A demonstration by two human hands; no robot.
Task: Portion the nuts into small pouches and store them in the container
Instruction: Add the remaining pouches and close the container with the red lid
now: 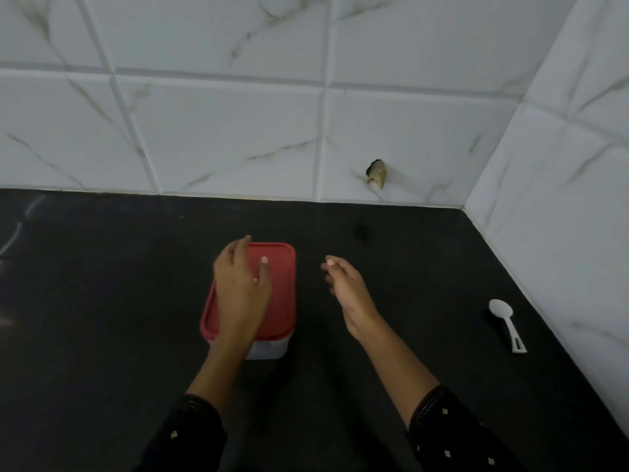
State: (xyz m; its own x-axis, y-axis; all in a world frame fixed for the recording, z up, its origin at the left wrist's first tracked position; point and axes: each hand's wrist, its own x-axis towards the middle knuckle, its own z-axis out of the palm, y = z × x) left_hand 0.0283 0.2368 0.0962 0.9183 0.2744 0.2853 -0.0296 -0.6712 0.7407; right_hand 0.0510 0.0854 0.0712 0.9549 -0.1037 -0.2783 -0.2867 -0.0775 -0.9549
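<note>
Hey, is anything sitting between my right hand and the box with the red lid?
Nothing visible: bare black countertop separates the right hand from the whitish plastic box with its red lid. The left hand lies over that lid.

Dim kitchen corner, and we're looking down at a black counter (102, 267).
We see white marble-look tiles on the back wall (221, 131), a side wall (561, 165) meeting it on the right, and a chipped hole (376, 173) low in one tile.
</note>
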